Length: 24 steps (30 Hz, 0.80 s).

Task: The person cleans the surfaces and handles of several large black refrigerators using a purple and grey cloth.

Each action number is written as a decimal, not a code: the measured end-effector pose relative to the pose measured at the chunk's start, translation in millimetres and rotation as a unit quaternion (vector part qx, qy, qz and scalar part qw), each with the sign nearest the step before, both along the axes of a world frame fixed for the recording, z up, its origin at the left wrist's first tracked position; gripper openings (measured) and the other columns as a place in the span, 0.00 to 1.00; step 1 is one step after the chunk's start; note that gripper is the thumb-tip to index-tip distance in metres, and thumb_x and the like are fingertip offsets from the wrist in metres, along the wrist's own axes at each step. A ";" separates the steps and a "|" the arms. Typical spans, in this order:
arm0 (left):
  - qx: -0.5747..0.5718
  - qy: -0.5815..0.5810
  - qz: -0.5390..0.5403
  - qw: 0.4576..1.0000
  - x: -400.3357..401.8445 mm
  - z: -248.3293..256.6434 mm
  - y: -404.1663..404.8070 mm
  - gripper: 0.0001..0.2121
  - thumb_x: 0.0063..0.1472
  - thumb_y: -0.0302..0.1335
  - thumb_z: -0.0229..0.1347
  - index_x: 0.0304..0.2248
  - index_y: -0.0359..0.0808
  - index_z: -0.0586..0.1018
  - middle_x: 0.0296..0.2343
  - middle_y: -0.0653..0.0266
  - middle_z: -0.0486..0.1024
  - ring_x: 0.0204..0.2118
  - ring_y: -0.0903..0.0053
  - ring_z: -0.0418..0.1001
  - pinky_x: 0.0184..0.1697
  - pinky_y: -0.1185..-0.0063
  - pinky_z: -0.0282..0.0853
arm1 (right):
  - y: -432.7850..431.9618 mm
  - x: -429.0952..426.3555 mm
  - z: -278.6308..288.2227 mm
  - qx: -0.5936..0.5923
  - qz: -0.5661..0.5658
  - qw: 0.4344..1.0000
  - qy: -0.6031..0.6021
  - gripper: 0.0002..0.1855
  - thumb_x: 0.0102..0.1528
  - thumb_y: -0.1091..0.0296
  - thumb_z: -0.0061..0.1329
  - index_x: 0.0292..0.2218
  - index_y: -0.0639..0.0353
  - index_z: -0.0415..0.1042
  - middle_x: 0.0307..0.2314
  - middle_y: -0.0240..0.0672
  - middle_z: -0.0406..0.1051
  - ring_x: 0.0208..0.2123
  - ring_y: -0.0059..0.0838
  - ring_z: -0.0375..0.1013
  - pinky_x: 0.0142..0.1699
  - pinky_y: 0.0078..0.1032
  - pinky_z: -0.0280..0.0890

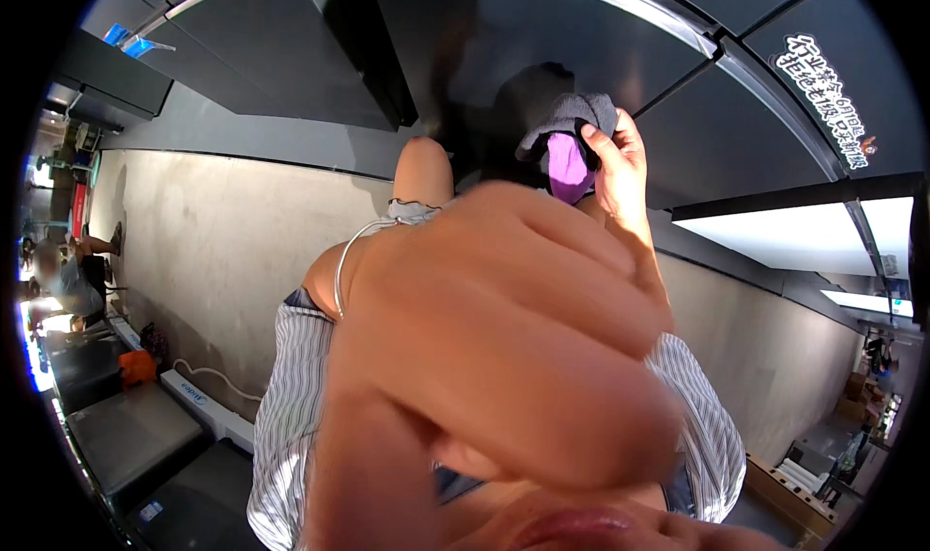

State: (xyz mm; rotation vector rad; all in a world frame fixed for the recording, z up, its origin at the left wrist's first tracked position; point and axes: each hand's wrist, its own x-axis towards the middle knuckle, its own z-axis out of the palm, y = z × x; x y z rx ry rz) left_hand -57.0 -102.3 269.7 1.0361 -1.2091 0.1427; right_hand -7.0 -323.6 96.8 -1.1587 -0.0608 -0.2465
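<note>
My right hand (621, 155) pinches a dark grey piece of fabric (577, 111) between thumb and fingers. Purple cloth (568, 171) shows at the grey fabric's opening; whether the two are joined I cannot tell. Large and blurred, my left hand (501, 333) is raised close to the camera beneath my face, its fingers curled. What might be inside those fingers is hidden. A thin silvery band (352, 260) shows beside it. Behind the hands are a bare knee (423, 162) and grey cloth with a dark edge (415, 211).
Glossy dark panels (581, 27) stand before me, one bearing a sticker with writing (825, 97). Pale floor (196, 224) lies either side. At left are dark flat-topped units (134, 427), an orange bag (138, 368), a white Midea item (203, 405) and a seated person (76, 282). A carton (788, 500) lies lower right.
</note>
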 end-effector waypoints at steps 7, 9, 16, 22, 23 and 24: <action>0.244 0.174 0.223 0.928 60.0 -119.3 -14.3 0.12 0.51 0.27 0.56 0.35 0.34 0.70 0.26 0.67 0.70 0.27 0.84 0.65 0.31 0.86 0.62 | 3.7 -3.1 12.4 0.033 -0.006 0.999 -0.037 0.03 0.57 0.72 0.47 0.30 0.58 0.67 0.25 0.21 0.66 0.28 0.10 0.61 0.36 0.12 0.56; 0.329 0.336 0.224 0.853 72.7 -162.8 -20.5 0.23 0.53 0.35 0.61 0.44 0.33 0.68 0.32 0.61 0.73 0.35 0.79 0.70 0.41 0.80 0.66 | 6.8 -2.8 12.3 0.048 0.003 0.997 -0.059 0.05 0.58 0.71 0.47 0.29 0.57 0.67 0.24 0.19 0.64 0.27 0.09 0.58 0.35 0.11 0.54; 0.126 0.529 0.084 0.835 85.7 -188.0 -25.1 0.25 0.56 0.23 0.54 0.53 0.35 0.63 0.37 0.60 0.72 0.39 0.80 0.70 0.44 0.82 0.65 | 18.6 -1.4 15.4 -0.055 0.077 0.991 -0.096 0.07 0.52 0.81 0.52 0.31 0.61 0.67 0.29 0.28 0.72 0.33 0.15 0.68 0.41 0.16 0.62; 0.024 0.501 0.161 0.850 96.8 -208.5 6.9 0.20 0.49 0.10 0.43 0.41 0.31 0.76 0.34 0.66 0.73 0.38 0.83 0.70 0.45 0.87 0.62 | 4.8 3.2 21.3 -0.024 -0.080 0.993 -0.087 0.20 0.48 0.88 0.51 0.42 0.62 0.64 0.29 0.30 0.72 0.32 0.18 0.71 0.41 0.18 0.66; 0.025 0.501 0.163 0.849 99.2 -209.1 11.8 0.20 0.49 0.10 0.43 0.41 0.31 0.76 0.34 0.66 0.73 0.38 0.83 0.70 0.45 0.87 0.62 | 1.3 4.7 21.5 -0.025 -0.094 0.991 -0.097 0.22 0.48 0.88 0.51 0.43 0.62 0.63 0.31 0.32 0.73 0.34 0.19 0.71 0.42 0.18 0.66; 0.016 0.490 0.189 0.851 102.3 -206.6 16.3 0.21 0.49 0.10 0.42 0.42 0.30 0.76 0.36 0.65 0.73 0.40 0.81 0.69 0.46 0.85 0.62 | -3.0 5.0 21.5 -0.049 -0.102 0.989 -0.095 0.22 0.47 0.88 0.51 0.43 0.62 0.63 0.33 0.33 0.73 0.34 0.19 0.71 0.43 0.18 0.66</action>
